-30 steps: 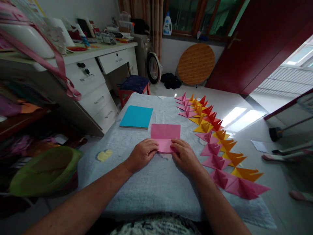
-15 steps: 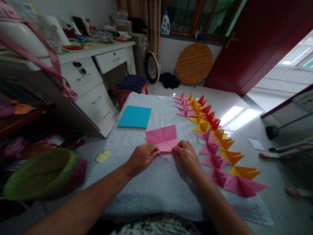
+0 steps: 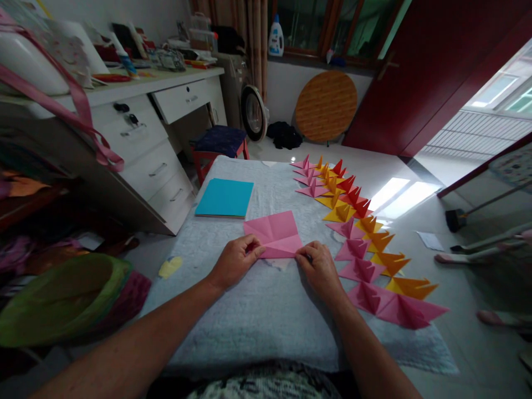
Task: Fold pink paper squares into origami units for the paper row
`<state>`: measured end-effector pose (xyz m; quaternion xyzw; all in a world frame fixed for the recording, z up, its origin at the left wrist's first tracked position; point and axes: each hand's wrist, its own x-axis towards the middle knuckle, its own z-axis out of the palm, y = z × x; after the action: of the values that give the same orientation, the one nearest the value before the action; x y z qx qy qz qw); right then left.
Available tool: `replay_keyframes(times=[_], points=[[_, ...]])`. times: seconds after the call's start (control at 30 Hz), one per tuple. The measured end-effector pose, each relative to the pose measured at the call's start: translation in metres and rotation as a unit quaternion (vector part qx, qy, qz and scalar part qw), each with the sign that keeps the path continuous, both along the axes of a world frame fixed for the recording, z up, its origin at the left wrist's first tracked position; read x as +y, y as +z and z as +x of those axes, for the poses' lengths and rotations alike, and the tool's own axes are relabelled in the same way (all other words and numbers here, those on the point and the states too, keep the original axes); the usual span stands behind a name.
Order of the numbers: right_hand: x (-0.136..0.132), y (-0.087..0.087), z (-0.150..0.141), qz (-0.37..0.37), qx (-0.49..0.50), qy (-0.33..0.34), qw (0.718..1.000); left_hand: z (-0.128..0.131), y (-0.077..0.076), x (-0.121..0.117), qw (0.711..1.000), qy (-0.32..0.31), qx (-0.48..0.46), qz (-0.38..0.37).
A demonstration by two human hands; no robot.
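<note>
A creased sheet of pink origami paper (image 3: 274,233) lies in front of me, its near edge folded up in a narrow flap. My left hand (image 3: 236,257) pinches its near left corner between thumb and finger. At the near right corner, my right hand (image 3: 318,265) grips the paper the same way. Beyond and to the left rests a stack of square paper (image 3: 225,198) with a blue sheet on top. On the right stand rows of folded paper cranes (image 3: 361,269) in pink, yellow-orange and red.
A pale blue cloth (image 3: 233,332) covers the table. To the left are a green-rimmed basket (image 3: 62,296) on the floor and a white desk (image 3: 145,144) with drawers. A stool (image 3: 220,142) stands past the far left corner, near an open-doored washing machine (image 3: 254,113).
The near flap of the pink paper now looks narrower and slanted, and more of the creased sheet shows behind it. My left hand has shifted slightly left; the whole view has shifted a little.
</note>
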<state>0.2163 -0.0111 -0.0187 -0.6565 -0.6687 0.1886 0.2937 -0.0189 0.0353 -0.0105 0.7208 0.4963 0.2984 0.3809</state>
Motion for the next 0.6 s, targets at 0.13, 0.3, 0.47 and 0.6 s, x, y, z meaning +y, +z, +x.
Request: replay_keyframes(times=[0.13,0.3,0.47,0.6], points=[[0.000,0.000,0.002,0.008,-0.002,0.004,1.000,0.000,0.001,0.002,1.000,-0.005,-0.013,-0.024],[0.000,-0.001,0.004,0.010,-0.007,0.020,1.000,-0.003,0.010,0.009,0.996,-0.066,-0.004,-0.053],[-0.003,0.003,0.003,0.010,-0.012,0.033,0.999,-0.001,0.013,0.016,0.995,-0.083,0.016,-0.054],[-0.004,0.008,0.000,0.009,-0.014,0.045,0.999,0.004,0.010,0.015,0.997,-0.060,0.046,-0.019]])
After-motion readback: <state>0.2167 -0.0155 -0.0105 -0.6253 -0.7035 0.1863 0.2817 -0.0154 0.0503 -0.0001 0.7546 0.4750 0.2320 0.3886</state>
